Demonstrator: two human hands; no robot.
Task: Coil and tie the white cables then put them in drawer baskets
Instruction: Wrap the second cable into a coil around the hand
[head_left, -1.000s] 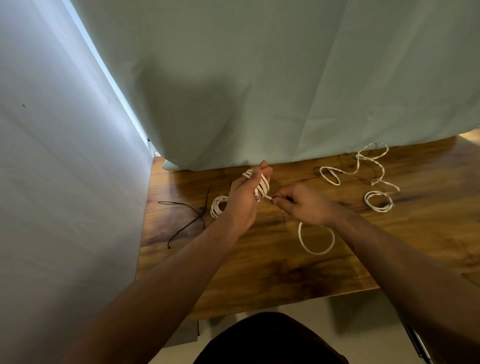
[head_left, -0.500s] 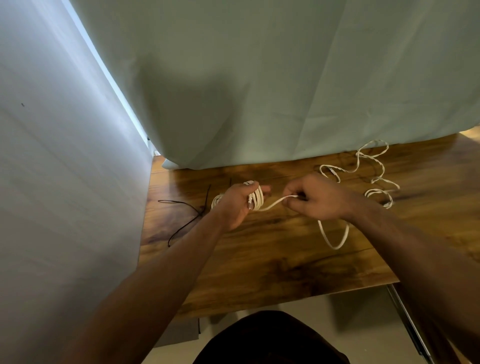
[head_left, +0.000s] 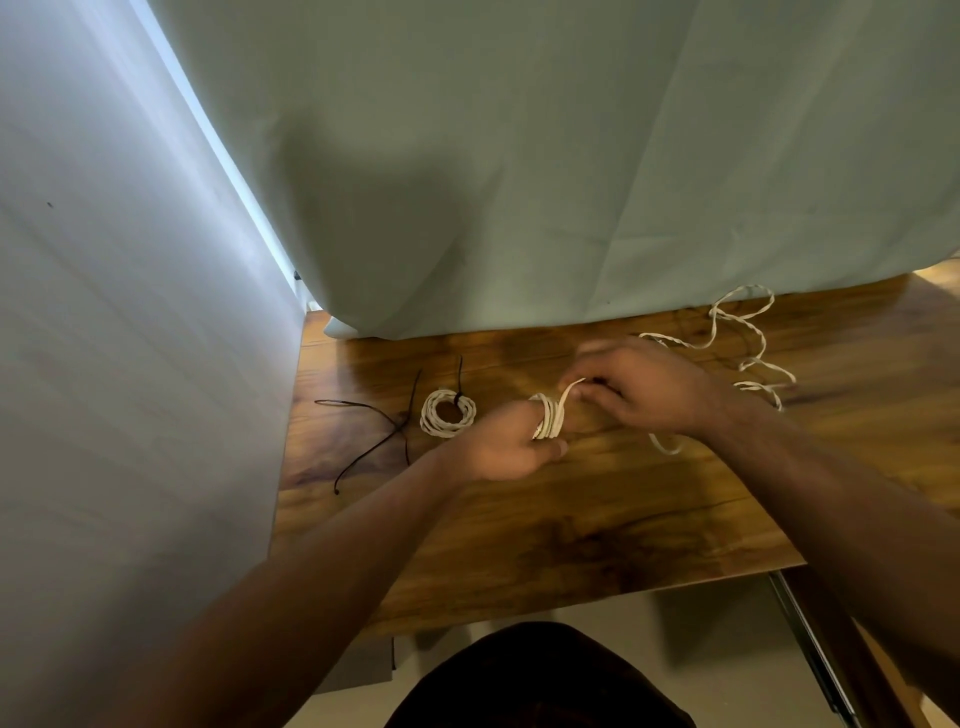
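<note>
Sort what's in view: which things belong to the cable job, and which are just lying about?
Job: half-wound cable, held by left hand and right hand; tied coil; loose cable; black ties.
Lying about: curtain; table; wall.

Tied coil (head_left: 447, 413) left of hands, on table (head_left: 571, 519)

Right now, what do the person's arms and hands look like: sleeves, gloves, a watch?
Both forearms are bare to the frame edge, with no sleeves in view. The left hand and right hand wear no gloves, and neither wrist shows a watch or band. Blur hides any rings. A dark garment shows at the bottom edge.
</note>
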